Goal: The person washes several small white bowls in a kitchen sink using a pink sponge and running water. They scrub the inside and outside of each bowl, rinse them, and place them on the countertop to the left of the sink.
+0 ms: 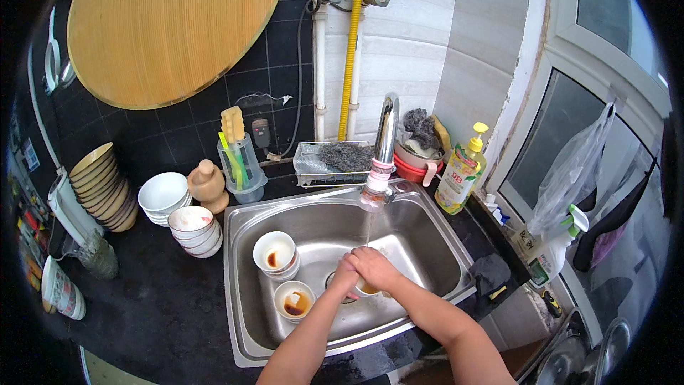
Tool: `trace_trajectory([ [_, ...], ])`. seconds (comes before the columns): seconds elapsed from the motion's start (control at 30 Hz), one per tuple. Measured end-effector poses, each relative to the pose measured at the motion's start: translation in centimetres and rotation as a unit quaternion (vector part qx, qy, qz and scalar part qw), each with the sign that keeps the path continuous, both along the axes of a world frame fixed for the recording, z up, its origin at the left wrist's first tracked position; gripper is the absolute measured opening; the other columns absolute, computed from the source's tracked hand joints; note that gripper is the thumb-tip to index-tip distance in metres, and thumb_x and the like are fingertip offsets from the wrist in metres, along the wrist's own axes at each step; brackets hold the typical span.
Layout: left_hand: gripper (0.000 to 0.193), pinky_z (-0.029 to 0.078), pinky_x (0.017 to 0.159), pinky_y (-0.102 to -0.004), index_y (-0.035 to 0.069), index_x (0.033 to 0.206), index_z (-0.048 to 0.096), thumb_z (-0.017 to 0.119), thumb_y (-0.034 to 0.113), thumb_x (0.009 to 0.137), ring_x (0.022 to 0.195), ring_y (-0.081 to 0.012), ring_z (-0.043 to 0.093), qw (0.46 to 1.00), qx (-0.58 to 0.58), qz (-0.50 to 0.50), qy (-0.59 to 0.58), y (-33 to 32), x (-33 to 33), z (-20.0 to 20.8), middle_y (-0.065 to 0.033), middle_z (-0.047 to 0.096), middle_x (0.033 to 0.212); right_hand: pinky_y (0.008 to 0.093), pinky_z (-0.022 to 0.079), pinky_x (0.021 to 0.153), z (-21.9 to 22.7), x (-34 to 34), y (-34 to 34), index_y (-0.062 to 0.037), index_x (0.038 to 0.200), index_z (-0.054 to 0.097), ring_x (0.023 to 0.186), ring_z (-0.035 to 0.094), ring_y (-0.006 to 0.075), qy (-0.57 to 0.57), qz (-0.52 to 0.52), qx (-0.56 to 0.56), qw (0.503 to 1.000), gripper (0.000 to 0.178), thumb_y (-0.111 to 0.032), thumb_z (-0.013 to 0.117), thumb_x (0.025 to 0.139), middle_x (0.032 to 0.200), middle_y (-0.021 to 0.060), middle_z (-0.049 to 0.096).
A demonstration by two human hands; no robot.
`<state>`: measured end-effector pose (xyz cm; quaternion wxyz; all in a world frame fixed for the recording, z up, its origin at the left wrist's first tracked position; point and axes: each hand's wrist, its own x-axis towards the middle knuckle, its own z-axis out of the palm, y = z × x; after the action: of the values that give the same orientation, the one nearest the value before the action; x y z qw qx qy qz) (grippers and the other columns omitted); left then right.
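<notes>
My left hand (pixel 343 276) and my right hand (pixel 376 268) are clasped together under a thin stream of water in the steel sink (pixel 420 242). My right hand lies over the fingers of the left; both look closed, and anything between them is hidden. Just below the hands, partly covered by them, shows a white bowl (pixel 367 288) with brownish liquid. To their left in the sink stand two short stacks of white bowls, the rear stack (pixel 275 248) and the front stack (pixel 294 301), with dark brown residue in the top bowls. The chrome tap (pixel 388 128) arches above my hands.
On the dark counter at left stand brown-rimmed bowls (pixel 107 185), white bowls (pixel 167 196), patterned bowls (pixel 194 228) and a wooden mortar (pixel 207 185). Behind the sink is a wire rack (pixel 335 164). A yellow-pump soap bottle (pixel 462 175) and dark cloth (pixel 491 273) stand right.
</notes>
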<state>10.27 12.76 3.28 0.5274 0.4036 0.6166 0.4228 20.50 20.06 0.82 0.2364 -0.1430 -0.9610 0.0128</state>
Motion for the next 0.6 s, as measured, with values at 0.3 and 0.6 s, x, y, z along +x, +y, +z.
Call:
trace_trajectory([
  [0.3,0.048,0.055,0.048,-0.0363,0.000,0.117,0.029,0.038,-0.005,0.070,0.087,-0.0361,0.055,0.959,0.083,0.262,-0.063,1.2,-0.1,-4.6,-0.0214,0.044,0.110,0.0417,0.048,0.071,0.1,0.0,-0.5,-0.0012,0.085,0.058,0.078,0.061,0.0317,-0.100,-0.384,-0.271,0.877,0.049,-0.043,0.033,0.087,0.082,0.0198,0.061],
  [0.6,0.057,0.056,0.056,-0.0456,0.006,0.125,0.022,0.038,-0.003,0.071,0.097,-0.0383,0.052,0.990,-0.055,0.091,-0.095,0.8,0.5,-3.6,-0.0202,0.038,0.119,0.0345,0.042,0.067,1.6,0.1,-0.2,-0.0071,0.077,0.059,0.078,0.051,0.0255,0.071,-0.116,-0.015,0.991,0.017,-0.013,0.064,0.061,0.080,0.0085,0.052],
])
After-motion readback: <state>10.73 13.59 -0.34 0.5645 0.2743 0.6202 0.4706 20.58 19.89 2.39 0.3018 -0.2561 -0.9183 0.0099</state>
